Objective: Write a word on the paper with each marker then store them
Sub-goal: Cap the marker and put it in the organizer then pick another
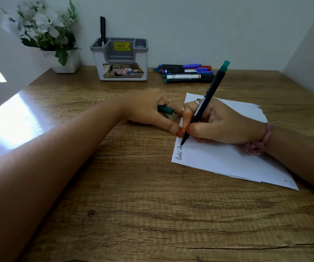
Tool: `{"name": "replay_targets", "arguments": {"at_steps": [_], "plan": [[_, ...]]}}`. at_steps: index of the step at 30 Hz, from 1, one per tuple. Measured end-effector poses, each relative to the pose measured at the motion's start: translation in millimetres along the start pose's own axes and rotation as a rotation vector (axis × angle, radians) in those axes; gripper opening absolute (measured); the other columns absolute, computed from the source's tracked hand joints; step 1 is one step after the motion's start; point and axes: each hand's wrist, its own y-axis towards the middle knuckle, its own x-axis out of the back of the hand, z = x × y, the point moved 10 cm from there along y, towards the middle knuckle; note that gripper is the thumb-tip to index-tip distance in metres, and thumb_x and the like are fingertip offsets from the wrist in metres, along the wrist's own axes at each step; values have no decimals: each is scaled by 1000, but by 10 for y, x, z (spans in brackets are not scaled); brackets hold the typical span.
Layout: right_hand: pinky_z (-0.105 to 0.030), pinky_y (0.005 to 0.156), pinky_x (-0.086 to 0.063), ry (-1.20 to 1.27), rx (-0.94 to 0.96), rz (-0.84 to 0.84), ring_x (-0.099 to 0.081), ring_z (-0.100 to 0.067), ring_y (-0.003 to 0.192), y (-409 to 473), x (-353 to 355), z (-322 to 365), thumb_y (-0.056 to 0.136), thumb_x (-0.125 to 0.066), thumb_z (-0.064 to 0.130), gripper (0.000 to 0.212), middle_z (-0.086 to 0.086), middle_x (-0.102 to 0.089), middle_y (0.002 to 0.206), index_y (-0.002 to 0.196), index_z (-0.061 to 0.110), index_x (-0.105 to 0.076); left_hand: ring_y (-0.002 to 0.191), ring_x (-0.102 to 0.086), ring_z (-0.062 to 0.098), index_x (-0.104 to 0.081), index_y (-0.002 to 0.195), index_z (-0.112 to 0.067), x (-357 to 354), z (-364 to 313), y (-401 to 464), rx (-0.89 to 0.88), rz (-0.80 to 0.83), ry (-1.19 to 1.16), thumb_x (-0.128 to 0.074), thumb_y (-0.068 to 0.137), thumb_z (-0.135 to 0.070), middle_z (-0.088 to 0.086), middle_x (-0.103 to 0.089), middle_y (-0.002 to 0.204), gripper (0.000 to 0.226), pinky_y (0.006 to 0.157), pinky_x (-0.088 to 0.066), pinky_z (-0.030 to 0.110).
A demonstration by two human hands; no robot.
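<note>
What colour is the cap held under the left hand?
Dark green, on the cap under the left hand, head view.

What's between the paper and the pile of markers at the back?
Only bare wooden table lies between the paper and the pile of markers, per the head view. The upper end of the marker in the right hand crosses that stretch in the picture.

Paper (228,157) on counter (133,205), right of centre. Right hand (222,123) on the paper, marker (205,104) tip touching its left edge. Left hand (152,108) just left of the paper, marker cap (165,109) under it. Behind: organizer (120,59) with a pen (103,31) in its left compartment; loose markers (186,72) to its right, potted plant (48,35) to its left.
</note>
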Motion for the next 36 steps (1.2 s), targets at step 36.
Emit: {"name": "replay_targets", "arguments": {"at_steps": [36], "plan": [[-10, 46, -36, -92, -24, -66, -49, -1, 46, 12, 86, -35, 75, -55, 6, 5, 10, -55, 53, 74, 4, -59, 61, -47, -4, -53, 91, -58, -4, -65, -35, -24, 18, -40, -67, 58, -65, -18, -58, 65, 36, 60, -32, 24]]}}
